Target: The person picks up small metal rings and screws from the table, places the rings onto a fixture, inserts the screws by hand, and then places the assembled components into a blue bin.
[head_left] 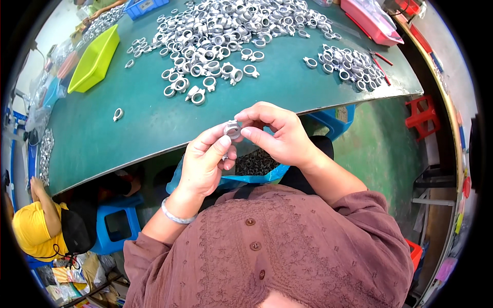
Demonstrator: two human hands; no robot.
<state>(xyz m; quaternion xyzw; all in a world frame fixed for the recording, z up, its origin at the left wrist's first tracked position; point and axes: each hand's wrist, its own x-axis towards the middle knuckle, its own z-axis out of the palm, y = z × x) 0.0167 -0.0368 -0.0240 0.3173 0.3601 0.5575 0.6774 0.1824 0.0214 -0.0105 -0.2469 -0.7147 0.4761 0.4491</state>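
Both my hands meet just off the table's near edge around one small grey metal ring clamp [232, 130]. My left hand [208, 156] pinches it between thumb and fingers. Thumb and forefinger of my right hand [275, 133] close on its right side. Another small metal bit shows at the lower fingers of my left hand, too small to name. Below the hands, a blue bag [246, 179] holds many dark little parts. On the green table [154, 113] beyond lies a big heap of like ring clamps [221, 36], and a smaller pile [352, 66] sits to the right.
A single ring clamp [118, 114] lies apart at left, near a lime-green tray [95, 59]. Red-handled pliers [382, 69] rest beside the right pile, below a pink bin [371, 23]. A person in yellow [38, 228] sits at far left, by a blue stool [115, 226].
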